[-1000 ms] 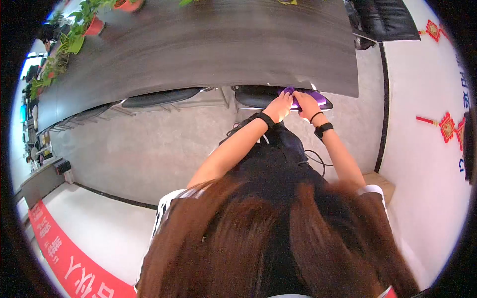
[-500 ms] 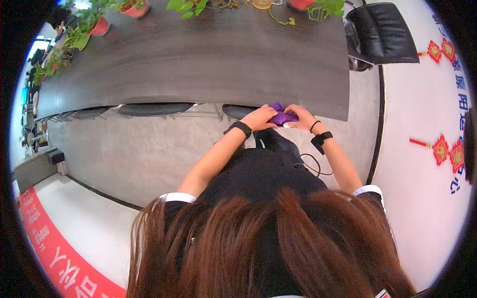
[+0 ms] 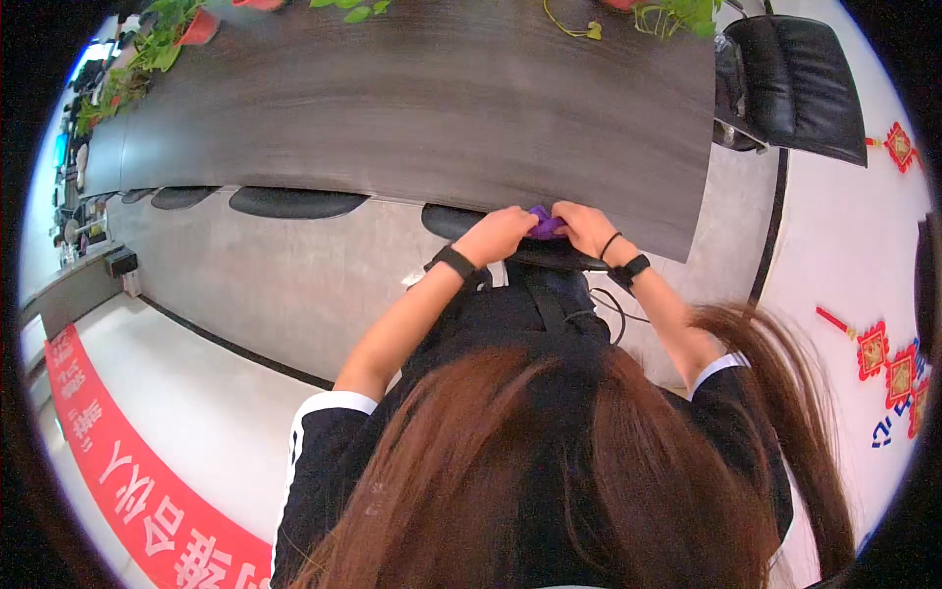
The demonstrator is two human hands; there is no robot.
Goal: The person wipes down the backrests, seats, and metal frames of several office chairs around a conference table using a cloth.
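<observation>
At the far left, a red banner (image 3: 128,481) with white characters runs along a low white area, well apart from the dark surface (image 3: 422,108). Potted plants (image 3: 162,39) stand at the surface's left end, and dark seats (image 3: 299,202) show along its near edge. Further right, at that same edge, the person's left hand (image 3: 498,234) pinches one side of a crumpled purple bundle (image 3: 547,227), its fingers drawn in tight. The bundle sits between the two hands, by the near edge of the surface; whether it touches that edge cannot be told. The right hand (image 3: 591,232) grips the other side, fingers likewise closed in. In the view from a second earlier, purple stretches out past the right hand over a seat; now it shows only between the hands, and it looks smaller than half a second ago. Beyond the surface's right end stands a black chair (image 3: 800,88), and red ornaments (image 3: 873,350) hang on the wall, lower in view than half a second earlier.
</observation>
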